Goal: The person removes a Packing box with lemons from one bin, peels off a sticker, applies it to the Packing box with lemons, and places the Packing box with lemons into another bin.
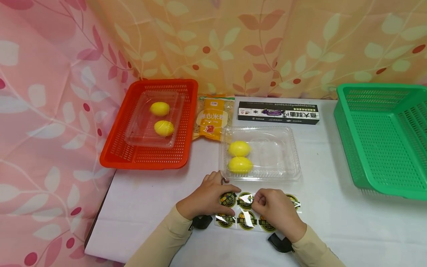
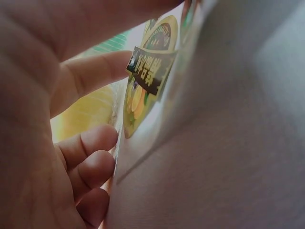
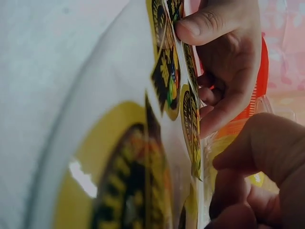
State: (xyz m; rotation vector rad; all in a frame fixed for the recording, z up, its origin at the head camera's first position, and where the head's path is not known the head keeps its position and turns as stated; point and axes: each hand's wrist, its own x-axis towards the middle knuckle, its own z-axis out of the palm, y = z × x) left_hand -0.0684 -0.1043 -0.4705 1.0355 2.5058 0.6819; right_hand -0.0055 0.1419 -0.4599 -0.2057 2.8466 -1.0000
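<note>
A clear sheet of round black-and-gold fruit stickers (image 1: 247, 219) lies on the white table in front of me. My left hand (image 1: 210, 198) rests on its left part, thumb and index finger spread and pressing it down; the other fingers are bent near the upper edge. At the upper-middle sticker (image 1: 245, 199), my right hand (image 1: 278, 211) has its fingers curled and tips close together. In the right wrist view those tips are beside a sticker (image 3: 190, 126); whether they pinch its edge is hidden. Just beyond, a clear plastic box (image 1: 271, 154) holds two lemons (image 1: 240, 165).
A red basket (image 1: 145, 165) at the left holds another clear box (image 1: 133, 139) with two lemons (image 1: 164, 128). An orange-and-clear food packet (image 1: 213, 118) and a black pasta box (image 1: 278, 112) lie at the back. The green basket (image 1: 348, 148) stands at the right.
</note>
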